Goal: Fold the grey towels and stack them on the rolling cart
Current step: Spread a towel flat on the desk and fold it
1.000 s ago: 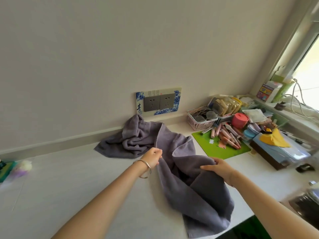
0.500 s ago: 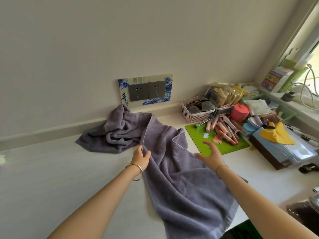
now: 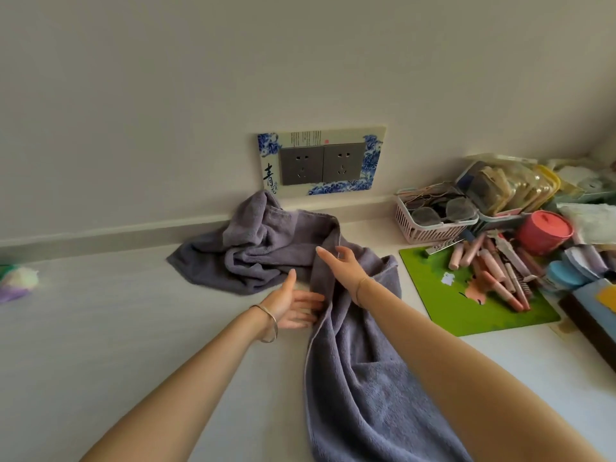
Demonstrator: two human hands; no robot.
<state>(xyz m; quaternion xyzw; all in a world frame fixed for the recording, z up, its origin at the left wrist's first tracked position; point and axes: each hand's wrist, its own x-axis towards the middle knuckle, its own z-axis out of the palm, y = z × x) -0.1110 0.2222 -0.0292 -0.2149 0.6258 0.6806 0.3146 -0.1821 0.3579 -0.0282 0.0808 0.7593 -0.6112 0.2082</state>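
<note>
A long grey towel runs from the wall down the white counter and hangs over its front edge. Behind it lies a crumpled grey towel against the wall under the sockets. My left hand is flat, palm up, with straight fingers touching the long towel's left edge. My right hand hovers over the towel's upper part with fingers spread and holds nothing. The rolling cart is out of sight.
A green mat with several pink tubes lies right of the towels. Behind it stand a pink basket of glasses, a red tub and packets. A wall socket plate sits above the crumpled towel. A purple-white object lies far left.
My left hand let go of the towel edge and now lies flat beside it. My right hand moved left and forward over the towel. The towel looks narrower, bunched lengthwise.
</note>
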